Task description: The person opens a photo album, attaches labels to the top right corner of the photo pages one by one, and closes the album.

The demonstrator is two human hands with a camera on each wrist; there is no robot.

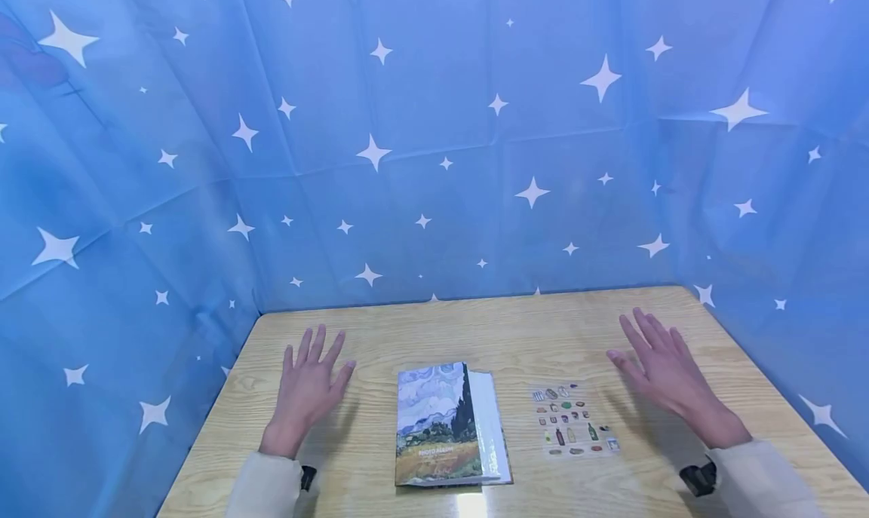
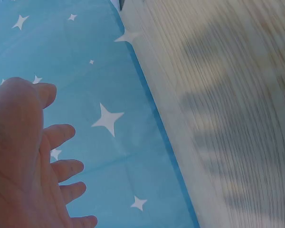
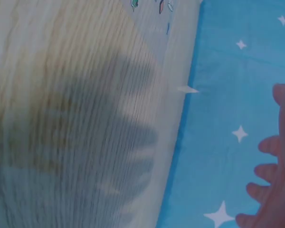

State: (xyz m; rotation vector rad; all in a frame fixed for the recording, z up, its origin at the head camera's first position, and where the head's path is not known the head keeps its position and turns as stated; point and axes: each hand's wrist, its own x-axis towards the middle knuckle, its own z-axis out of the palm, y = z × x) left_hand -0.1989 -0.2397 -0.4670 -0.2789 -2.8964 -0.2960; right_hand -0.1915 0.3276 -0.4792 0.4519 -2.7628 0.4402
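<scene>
album (image 1: 434,420) is lying face up on the table (image 1: 475,329), title reading upright to the wearer, likely for easy viewing. its cover is sitting askew, a pale inner side showing along the right edge, so i'm guessing the leaves are springing it a bit. sheet (image 1: 573,420) of small food and bottle stickers is lying flat just right of the album, not touching, probably so both are staying readable. left hand (image 1: 308,390) is hovering left of the album, fingers spreading wide, holding nothing. right hand (image 1: 665,367) is hovering right of the album, beyond the sheet, fingers also straight and fanning, holding nothing. both are casting shadows on the wood, so i'm reading them as raised; the wide stance is presumably leaving album and sheet uncovered. table is showing light wood grain, with a glare patch shining just nearside of the album. blue star cloth (image 1: 441,163) is hanging behind the album and along both sides, likely screening the room; nothing beyond it is showing. pale sleeves (image 1: 265,488) and dark wrist straps (image 1: 699,478) are framing the near side.
</scene>
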